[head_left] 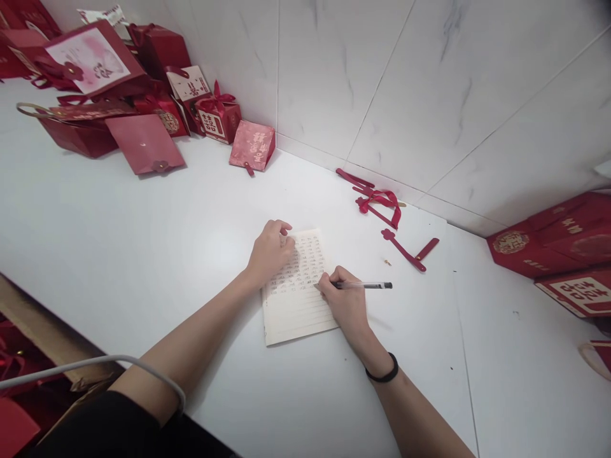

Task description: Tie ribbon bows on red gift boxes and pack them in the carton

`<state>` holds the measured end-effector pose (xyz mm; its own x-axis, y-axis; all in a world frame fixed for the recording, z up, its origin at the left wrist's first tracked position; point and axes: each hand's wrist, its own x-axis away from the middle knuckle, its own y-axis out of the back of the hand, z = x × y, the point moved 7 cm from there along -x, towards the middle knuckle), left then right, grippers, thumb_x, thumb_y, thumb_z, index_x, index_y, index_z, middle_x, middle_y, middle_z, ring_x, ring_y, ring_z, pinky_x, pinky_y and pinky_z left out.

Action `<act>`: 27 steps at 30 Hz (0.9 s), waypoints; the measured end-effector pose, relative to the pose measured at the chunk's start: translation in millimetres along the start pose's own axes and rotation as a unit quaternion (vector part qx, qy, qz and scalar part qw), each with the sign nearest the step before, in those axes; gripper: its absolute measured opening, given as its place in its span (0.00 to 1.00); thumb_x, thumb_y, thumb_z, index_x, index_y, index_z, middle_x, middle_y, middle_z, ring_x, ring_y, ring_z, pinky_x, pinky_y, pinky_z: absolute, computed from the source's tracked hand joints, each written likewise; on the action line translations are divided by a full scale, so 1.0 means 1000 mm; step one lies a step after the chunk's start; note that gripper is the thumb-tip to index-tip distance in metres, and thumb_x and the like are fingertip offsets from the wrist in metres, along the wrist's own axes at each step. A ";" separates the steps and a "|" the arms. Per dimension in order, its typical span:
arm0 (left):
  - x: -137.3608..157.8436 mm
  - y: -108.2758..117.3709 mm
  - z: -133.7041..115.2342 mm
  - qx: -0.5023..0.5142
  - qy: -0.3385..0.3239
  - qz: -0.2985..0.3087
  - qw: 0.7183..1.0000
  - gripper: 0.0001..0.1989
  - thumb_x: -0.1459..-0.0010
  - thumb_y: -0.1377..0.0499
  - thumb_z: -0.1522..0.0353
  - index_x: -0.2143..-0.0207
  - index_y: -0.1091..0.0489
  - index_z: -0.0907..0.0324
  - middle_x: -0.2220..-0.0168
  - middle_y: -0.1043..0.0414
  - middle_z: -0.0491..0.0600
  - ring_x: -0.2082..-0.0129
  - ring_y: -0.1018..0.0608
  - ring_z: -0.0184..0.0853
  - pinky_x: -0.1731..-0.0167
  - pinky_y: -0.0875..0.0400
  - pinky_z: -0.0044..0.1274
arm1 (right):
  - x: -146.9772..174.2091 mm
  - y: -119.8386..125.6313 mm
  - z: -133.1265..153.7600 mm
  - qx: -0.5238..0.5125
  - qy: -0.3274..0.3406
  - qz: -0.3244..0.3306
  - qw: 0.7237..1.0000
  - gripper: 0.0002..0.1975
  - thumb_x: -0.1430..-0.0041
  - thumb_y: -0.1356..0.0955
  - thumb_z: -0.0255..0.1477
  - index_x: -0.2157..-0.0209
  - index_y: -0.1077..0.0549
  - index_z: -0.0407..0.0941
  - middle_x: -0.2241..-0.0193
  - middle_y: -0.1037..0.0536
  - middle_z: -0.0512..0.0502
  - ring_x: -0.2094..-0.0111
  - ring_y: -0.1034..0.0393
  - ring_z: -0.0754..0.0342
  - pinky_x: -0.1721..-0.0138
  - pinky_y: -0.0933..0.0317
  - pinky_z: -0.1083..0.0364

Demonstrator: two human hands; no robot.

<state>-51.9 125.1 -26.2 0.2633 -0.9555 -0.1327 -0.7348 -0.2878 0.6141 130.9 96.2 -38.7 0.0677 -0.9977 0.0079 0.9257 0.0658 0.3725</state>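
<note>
A sheet or pad of lined paper [296,318] lies on the white table, its upper rows filled with short handwritten entries and its lower lines blank. My right hand [347,302] is closed around a pen [377,285] with a clear barrel and dark cap end. The pen's tip meets the paper near the right end of the lowest written rows. My left hand [272,251] rests over the paper's upper left edge, fingers loosely bent and thumb apart from the index finger, holding nothing. A black band [386,372] circles my right wrist.
Red and pink gift boxes [217,121] crowd the back left. Dark red straps and ribbon [382,203] lie by the tiled wall, with a tiny gold piece [387,262] nearby. More red boxes [558,235] stand at right. A white cable [143,364] crosses my left arm.
</note>
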 end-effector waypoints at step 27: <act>0.000 0.000 0.002 0.035 0.001 -0.020 0.999 0.09 0.48 0.48 0.74 0.63 0.35 0.56 0.65 0.34 0.46 0.72 0.30 0.32 0.66 0.35 0.27 | -0.010 0.019 -0.012 -0.190 -0.059 -0.080 0.977 0.21 0.50 0.31 0.47 0.77 0.39 0.45 0.82 0.33 0.54 0.87 0.44 0.61 0.88 0.53 0.62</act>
<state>-53.5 124.7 -27.6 0.2946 -0.9430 -0.1546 -0.7656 -0.3297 0.5523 152.1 108.0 -43.4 -0.1121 -0.9893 0.0935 0.9937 -0.1119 0.0075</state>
